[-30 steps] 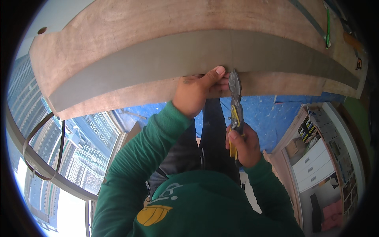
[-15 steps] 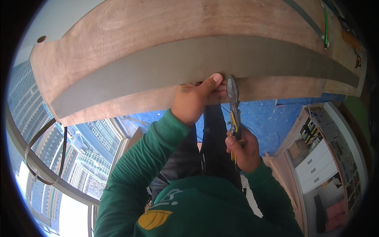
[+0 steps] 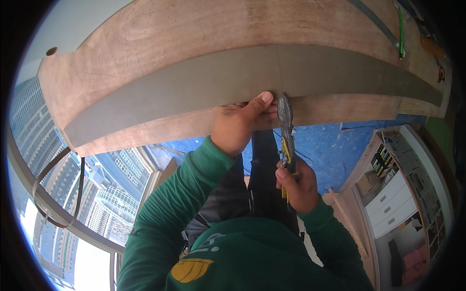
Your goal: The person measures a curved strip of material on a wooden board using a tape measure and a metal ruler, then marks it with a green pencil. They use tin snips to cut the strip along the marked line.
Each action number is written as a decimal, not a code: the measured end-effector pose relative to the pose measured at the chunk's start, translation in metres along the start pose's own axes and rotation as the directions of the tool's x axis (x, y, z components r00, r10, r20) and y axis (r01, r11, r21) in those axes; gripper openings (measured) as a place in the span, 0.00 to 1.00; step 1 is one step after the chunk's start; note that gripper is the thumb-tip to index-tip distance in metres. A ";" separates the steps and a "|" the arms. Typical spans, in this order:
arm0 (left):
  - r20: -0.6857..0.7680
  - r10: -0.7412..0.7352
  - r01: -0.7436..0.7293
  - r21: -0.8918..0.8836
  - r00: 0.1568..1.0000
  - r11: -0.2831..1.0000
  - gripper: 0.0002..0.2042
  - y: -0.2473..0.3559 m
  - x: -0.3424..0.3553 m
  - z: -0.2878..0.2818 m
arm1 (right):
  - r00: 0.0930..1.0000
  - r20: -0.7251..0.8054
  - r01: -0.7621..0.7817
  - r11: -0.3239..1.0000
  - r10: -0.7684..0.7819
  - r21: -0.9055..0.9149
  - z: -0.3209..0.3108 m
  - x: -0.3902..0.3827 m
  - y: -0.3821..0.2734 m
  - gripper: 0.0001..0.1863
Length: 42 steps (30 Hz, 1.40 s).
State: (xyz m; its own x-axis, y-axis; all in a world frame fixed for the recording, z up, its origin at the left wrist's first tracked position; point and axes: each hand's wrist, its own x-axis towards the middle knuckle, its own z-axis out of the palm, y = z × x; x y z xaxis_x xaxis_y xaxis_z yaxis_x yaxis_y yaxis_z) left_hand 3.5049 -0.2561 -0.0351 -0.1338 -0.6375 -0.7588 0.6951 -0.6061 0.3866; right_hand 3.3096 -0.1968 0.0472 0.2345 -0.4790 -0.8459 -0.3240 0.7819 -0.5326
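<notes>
A long grey-brown sheet strip (image 3: 194, 77) lies across the plywood board (image 3: 165, 29), with a thin line running across it right of its middle. My left hand (image 3: 238, 119) grips the strip's near edge, thumb on top and fingers underneath. In my right hand (image 3: 299, 184) is a pair of tin snips (image 3: 287, 133) with yellow-and-black handles, my fingers closed round them. The grey jaws point away from me and meet the near edge of the strip, close to the thin line and just right of my left fingers.
A metal straightedge (image 3: 374, 22) and a green pen-like stick (image 3: 401, 34) lie at the board's far right. Blue sheeting (image 3: 320, 150) covers the floor below. A white drawer unit (image 3: 388, 208) stands at right; a window (image 3: 111, 203) and black cable (image 3: 80, 189) are at left.
Almost nothing differs. The snips and my right hand have shifted very slightly, with the jaws still at the strip's near edge. My left hand keeps its grip.
</notes>
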 end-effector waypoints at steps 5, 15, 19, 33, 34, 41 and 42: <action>-0.002 0.009 -0.009 -0.007 1.000 1.000 0.10 0.000 -0.001 0.000 | 0.999 0.002 -0.032 0.998 0.032 0.045 0.002 -0.001 -0.005 0.14; 0.015 0.032 -0.032 0.001 0.999 0.999 0.10 -0.001 0.000 0.000 | 0.999 0.001 -0.039 0.998 0.039 0.055 0.003 0.000 -0.004 0.14; 0.018 0.035 -0.036 0.053 0.999 0.998 0.10 -0.005 0.001 -0.005 | 0.999 -0.041 0.012 0.998 -0.009 0.067 0.004 0.002 -0.001 0.17; 0.004 -0.004 0.004 -0.042 1.000 0.999 0.11 0.000 -0.001 0.000 | 0.998 -0.059 0.027 0.999 -0.025 0.032 0.005 0.003 0.004 0.18; 0.008 -0.004 0.004 -0.041 1.000 0.999 0.10 0.000 -0.001 0.000 | 0.998 -0.059 0.036 0.999 -0.036 0.007 0.004 0.003 0.005 0.18; -0.002 -0.016 0.016 -0.012 1.000 1.000 0.10 0.002 -0.001 0.000 | 0.999 -0.052 0.021 0.996 -0.017 0.082 0.006 0.003 0.001 0.16; -0.002 -0.014 0.013 -0.011 1.000 1.000 0.10 0.002 -0.002 0.000 | 0.998 -0.051 0.025 0.996 -0.020 0.086 0.007 0.003 0.001 0.16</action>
State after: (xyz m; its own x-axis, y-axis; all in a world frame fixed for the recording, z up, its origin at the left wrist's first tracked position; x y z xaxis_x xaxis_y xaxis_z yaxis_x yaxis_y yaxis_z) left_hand 3.5061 -0.2562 -0.0331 -0.1415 -0.6281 -0.7652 0.7007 -0.6096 0.3708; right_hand 3.3160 -0.1947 0.0437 0.1940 -0.5144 -0.8353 -0.2378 0.8014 -0.5488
